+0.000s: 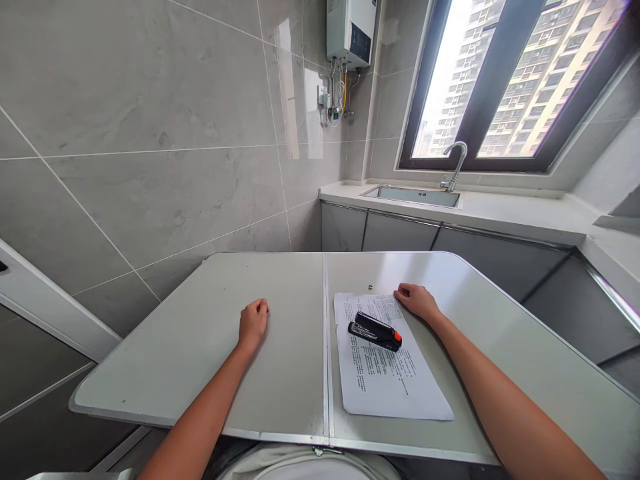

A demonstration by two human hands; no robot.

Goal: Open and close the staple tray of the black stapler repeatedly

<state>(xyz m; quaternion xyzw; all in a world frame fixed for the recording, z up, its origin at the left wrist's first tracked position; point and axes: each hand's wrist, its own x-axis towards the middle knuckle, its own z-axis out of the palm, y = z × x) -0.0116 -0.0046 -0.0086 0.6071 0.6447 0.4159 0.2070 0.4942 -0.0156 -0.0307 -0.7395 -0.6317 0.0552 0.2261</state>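
My left hand (pixel 254 323) rests on the left half of the table in a loose fist, with nothing visible in it. My right hand (pixel 416 298) lies with curled fingers at the top right corner of the printed sheets (pixel 380 393); its fingertips are at the paper's edge and nothing shows in them. On the paper lies a black stapler (pixel 376 331) with an orange-red piece at its right end. Just beyond the paper's top edge sit tiny metal bits (pixel 370 287), perhaps staples, too small to tell.
The pale folding table (pixel 165 360) has a metal seam (pixel 326 347) down its middle. Beyond it stands a counter (pixel 520 213) with a sink (pixel 415 195) and faucet (pixel 456 163) under a window. A water heater (pixel 351 33) hangs on the tiled wall.
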